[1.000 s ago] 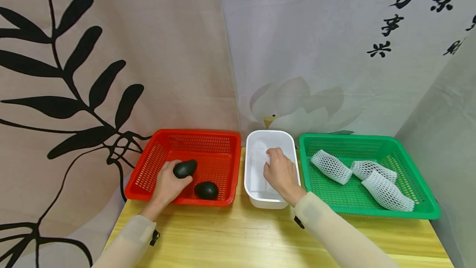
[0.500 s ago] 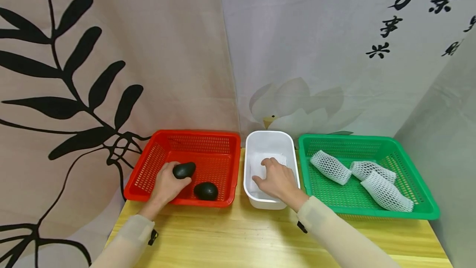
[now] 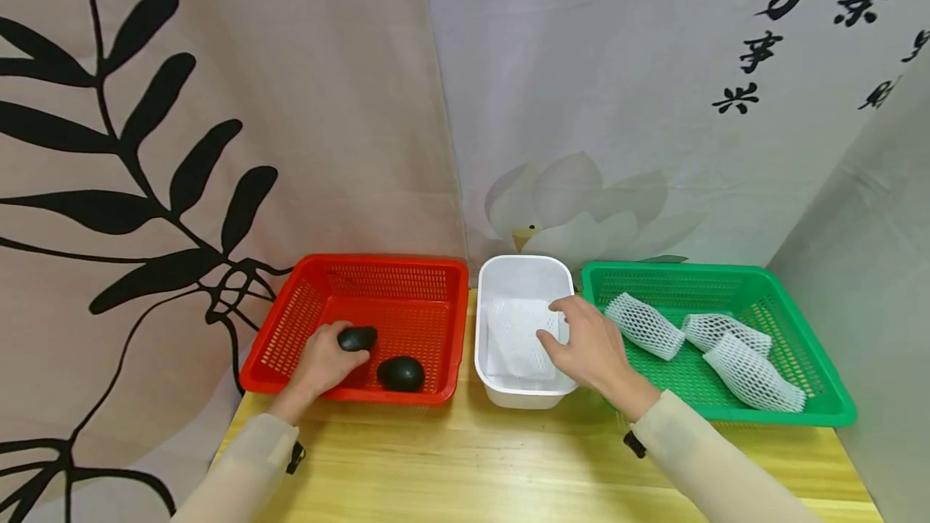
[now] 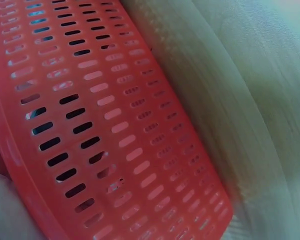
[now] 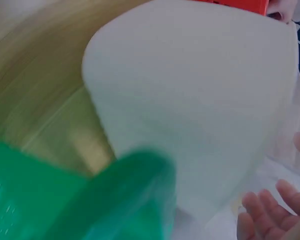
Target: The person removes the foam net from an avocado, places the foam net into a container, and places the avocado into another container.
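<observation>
In the head view my left hand grips a dark avocado over the left part of the red basket. A second avocado lies close by on the basket floor. My right hand hovers over the right rim of the white bin, thumb and fingers apart with nothing between them. In the right wrist view its fingers are spread beside the bin's outer wall. A white foam net lies inside the bin. The left wrist view shows mainly the red basket's slotted side.
To the right stands a green basket with foam-netted pieces in it. Its left rim sits close to the white bin. All three containers stand on a wooden table against a printed cloth backdrop.
My right hand has withdrawn from inside the white bin to its right rim, leaving the foam net in view there. The left hand's avocado has tipped slightly and sits a little lower.
</observation>
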Action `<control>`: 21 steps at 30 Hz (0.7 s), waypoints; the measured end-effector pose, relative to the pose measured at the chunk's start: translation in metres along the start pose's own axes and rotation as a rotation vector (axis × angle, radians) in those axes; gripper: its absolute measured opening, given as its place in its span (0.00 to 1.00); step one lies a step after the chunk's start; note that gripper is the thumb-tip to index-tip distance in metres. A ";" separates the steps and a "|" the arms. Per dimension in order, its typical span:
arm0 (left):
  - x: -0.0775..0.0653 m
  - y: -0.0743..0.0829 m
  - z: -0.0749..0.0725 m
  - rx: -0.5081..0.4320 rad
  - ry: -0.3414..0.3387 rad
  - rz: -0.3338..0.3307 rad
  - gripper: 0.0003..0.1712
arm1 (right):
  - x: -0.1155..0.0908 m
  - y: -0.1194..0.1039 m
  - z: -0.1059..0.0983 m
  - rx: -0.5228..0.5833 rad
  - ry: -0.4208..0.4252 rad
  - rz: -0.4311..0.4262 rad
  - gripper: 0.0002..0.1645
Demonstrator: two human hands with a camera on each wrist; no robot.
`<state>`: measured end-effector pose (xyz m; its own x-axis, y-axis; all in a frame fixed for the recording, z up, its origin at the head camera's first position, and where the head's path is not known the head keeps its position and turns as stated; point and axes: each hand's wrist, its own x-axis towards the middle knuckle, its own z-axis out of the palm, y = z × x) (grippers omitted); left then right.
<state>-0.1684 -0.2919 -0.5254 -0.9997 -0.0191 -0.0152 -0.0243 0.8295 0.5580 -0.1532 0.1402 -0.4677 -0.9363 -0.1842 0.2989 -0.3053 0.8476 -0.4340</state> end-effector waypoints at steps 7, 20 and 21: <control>0.002 -0.004 -0.004 0.007 -0.083 -0.023 0.34 | -0.014 0.033 -0.031 0.018 0.073 0.002 0.28; 0.005 -0.005 -0.008 0.023 -0.243 -0.078 0.36 | -0.039 0.105 -0.082 -0.070 0.080 0.154 0.35; 0.006 -0.005 -0.008 0.023 -0.250 -0.076 0.36 | -0.041 0.110 -0.085 -0.078 0.071 0.165 0.37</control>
<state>-0.1742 -0.3005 -0.5220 -0.9634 0.0541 -0.2627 -0.0967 0.8436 0.5283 -0.1333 0.2833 -0.4550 -0.9571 -0.0068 0.2896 -0.1321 0.8999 -0.4155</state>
